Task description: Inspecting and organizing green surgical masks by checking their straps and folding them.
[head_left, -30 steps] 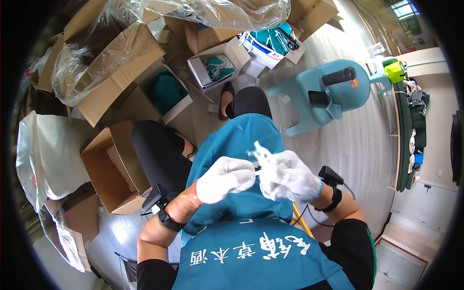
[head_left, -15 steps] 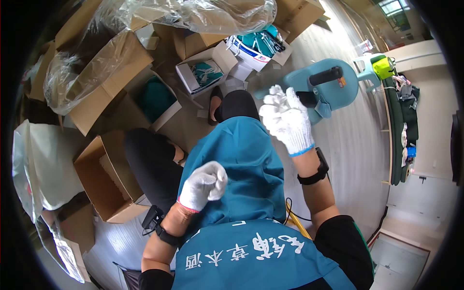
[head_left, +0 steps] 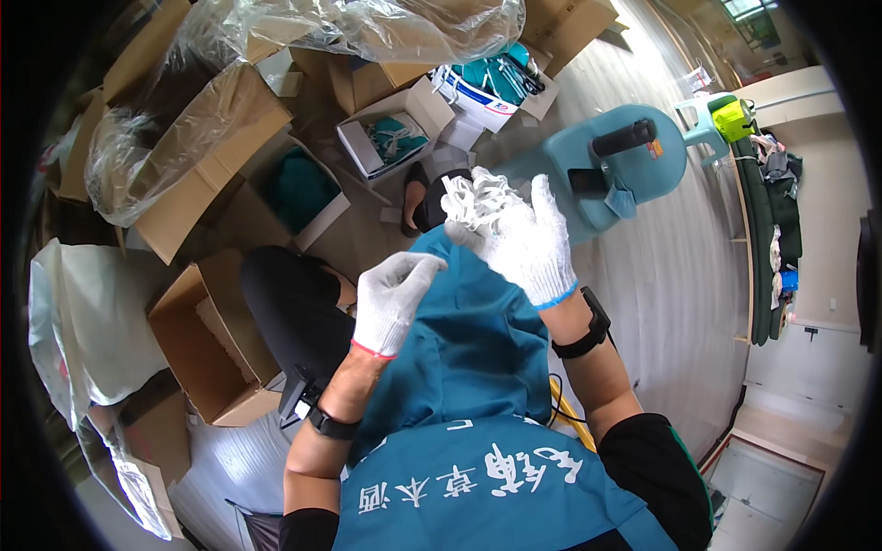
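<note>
Over my lap, covered by a teal apron [head_left: 469, 367], both hands in white knit gloves are raised close together. My right hand [head_left: 528, 248] holds a loose bundle of white cords [head_left: 480, 200], which loops over its fingers; the thumb stands apart. My left hand [head_left: 393, 298] is closed, its thumb and index finger pinched toward the right hand. Whether a thin strand is between those fingertips is too small to make out. Beyond the hands, a small white box [head_left: 354, 147] contains teal cloth pieces with white straps.
A teal stool [head_left: 661, 170] at the right carries a black bottle [head_left: 623, 138], a dark phone and a blue mask. Another box [head_left: 478, 115] of teal pieces stands at the back. Cardboard boxes [head_left: 197, 184] and clear plastic film [head_left: 386, 28] crowd the left and far sides.
My right hand has moved left and nearer, and the white cord bundle now shows plainly in it. My left hand has risen toward it, still closed.
</note>
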`<state>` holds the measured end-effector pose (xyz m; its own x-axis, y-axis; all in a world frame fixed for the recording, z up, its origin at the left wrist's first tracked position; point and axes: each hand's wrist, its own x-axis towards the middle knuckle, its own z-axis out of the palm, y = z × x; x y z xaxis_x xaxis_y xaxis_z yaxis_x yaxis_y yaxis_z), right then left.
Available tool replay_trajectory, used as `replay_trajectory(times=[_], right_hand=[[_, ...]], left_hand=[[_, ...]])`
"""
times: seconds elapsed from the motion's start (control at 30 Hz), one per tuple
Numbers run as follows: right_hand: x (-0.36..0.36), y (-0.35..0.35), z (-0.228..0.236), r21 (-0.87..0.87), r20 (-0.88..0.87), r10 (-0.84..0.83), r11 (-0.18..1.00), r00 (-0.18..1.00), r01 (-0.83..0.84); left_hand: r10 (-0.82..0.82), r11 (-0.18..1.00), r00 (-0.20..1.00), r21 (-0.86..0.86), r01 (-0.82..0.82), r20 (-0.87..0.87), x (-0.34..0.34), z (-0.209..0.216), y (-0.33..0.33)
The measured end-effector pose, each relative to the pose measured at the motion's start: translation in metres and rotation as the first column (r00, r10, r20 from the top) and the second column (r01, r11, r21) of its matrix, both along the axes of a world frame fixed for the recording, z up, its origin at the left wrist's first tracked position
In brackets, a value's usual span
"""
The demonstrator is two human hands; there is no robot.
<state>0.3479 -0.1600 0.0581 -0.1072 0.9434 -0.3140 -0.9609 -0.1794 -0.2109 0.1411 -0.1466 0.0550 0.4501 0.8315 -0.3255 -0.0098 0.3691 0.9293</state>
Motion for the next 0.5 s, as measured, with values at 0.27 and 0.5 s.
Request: replay_trajectory(times=[0.27, 0.5], right_hand=[[-0.015, -0.002, 0.001, 0.054, -0.030, 0.013, 0.998, 0.999, -0.012], [-0.030, -0.008, -0.016, 0.084, 0.229, -0.004, 0.996, 0.973, -0.015]], left_hand=[[0.232, 0.973, 0.970, -0.008, -0.233, -0.069, 0.019, 0.002, 0.014], [0.255, 0.942, 0.945, 0.275, -0.194, -0.206, 0.038, -0.013, 0.017]])
